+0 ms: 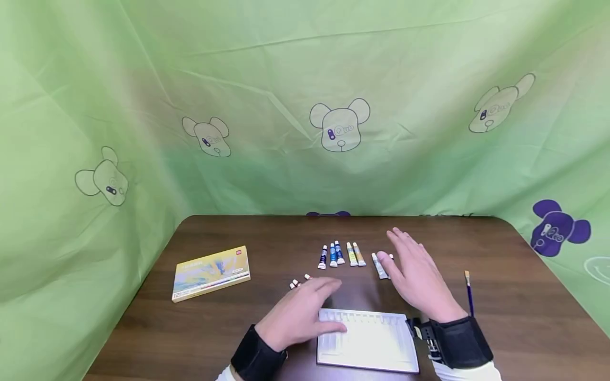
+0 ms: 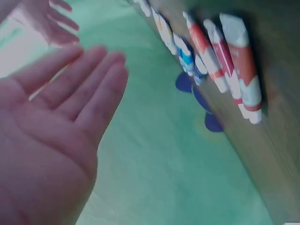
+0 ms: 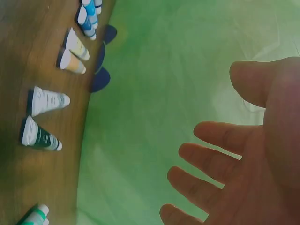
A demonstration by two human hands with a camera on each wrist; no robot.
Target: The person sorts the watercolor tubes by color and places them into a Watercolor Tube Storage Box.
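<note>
My left hand (image 1: 302, 312) is held over the near left edge of a white palette (image 1: 371, 341), fingers extended and holding nothing. Beside it, red-toned tubes (image 2: 243, 65) lie on the table, mostly hidden by that hand in the head view. My right hand (image 1: 421, 275) hovers to the upper right of the palette, fingers spread and nothing held. Near its thumb lies a white tube (image 1: 379, 266); a dark green tube (image 3: 41, 136) shows beside it in the right wrist view. Blue tubes (image 1: 333, 255) and yellowish tubes (image 1: 351, 254) lie farther back.
A yellow paint box (image 1: 211, 273) lies on the left of the brown table (image 1: 267, 233). A paintbrush (image 1: 469, 293) lies to the right, near my right wrist. More green-banded tubes (image 3: 35, 217) show in the right wrist view. A green cloth (image 1: 267, 174) hangs behind.
</note>
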